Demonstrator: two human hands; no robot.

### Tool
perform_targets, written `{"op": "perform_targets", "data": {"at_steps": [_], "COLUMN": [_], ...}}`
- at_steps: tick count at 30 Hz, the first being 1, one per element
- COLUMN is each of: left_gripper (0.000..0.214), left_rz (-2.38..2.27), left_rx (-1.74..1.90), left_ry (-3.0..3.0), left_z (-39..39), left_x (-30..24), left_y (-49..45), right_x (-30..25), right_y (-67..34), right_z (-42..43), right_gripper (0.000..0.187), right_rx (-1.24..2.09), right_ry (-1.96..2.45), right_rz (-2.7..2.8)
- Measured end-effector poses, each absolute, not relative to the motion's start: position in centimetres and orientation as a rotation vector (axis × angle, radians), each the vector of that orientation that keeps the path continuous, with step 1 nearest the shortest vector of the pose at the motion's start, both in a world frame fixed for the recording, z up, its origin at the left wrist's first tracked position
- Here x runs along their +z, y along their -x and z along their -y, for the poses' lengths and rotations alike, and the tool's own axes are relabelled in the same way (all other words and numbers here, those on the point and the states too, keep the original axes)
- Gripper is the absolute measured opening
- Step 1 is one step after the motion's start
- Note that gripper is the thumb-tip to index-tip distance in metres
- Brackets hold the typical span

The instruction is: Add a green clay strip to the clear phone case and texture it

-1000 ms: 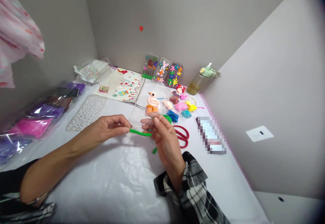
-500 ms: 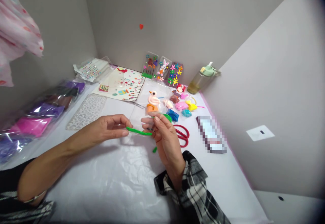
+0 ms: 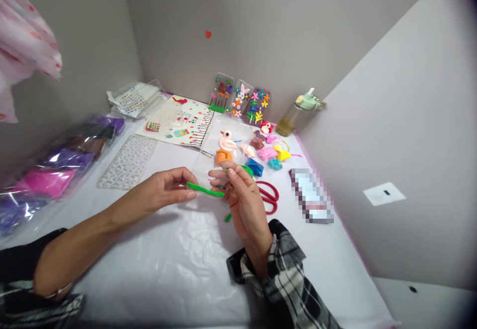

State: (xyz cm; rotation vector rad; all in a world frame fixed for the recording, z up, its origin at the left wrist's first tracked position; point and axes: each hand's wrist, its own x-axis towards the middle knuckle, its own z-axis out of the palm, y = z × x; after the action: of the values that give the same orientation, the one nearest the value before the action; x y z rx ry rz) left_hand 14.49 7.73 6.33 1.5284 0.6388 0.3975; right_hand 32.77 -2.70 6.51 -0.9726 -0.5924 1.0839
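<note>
My left hand is closed at the near left corner of a clear plastic case, its thumb and fingers about the end of a green clay strip. That strip runs along the case's near edge. On the case is a pale clay bird with a dark eye and orange clay beneath it. My right hand is over the near right part of the case, thumb and forefinger pinched; what they hold is hidden. Its other fingertips touch or nearly touch the strip's right end. More green clay shows behind it.
Red-handled scissors lie right of my right hand. Clay packets, a bottle and a blurred-out phone-like object are farther right. Decorated cases lean on the wall. A textured sheet and bagged clay lie left.
The whole view has shifted slightly. Both hands keep nearly the same hold, and the green strip stays along the case's near edge.
</note>
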Motion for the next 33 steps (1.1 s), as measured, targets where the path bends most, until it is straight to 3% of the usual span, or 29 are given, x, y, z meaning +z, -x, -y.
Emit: {"op": "perform_targets", "data": {"at_steps": [19,33], "left_gripper": [0.036,0.03], "left_rz": [-0.718,-0.709], "left_rx": [0.381,0.374], "left_ry": [-1.522,-1.449], "left_z": [-6.4,-6.0], "left_x": [5.2,5.3], "left_y": [-15.7,-16.5], "right_x": [6.3,6.3], "right_y": [-31.9,-31.5], "right_z": [2.8,2.7], "right_gripper": [0.019,0.018], "right_rx": [1.104,1.129], "right_ry": [1.013,0.965], "right_rz": [0.609,0.631]}}
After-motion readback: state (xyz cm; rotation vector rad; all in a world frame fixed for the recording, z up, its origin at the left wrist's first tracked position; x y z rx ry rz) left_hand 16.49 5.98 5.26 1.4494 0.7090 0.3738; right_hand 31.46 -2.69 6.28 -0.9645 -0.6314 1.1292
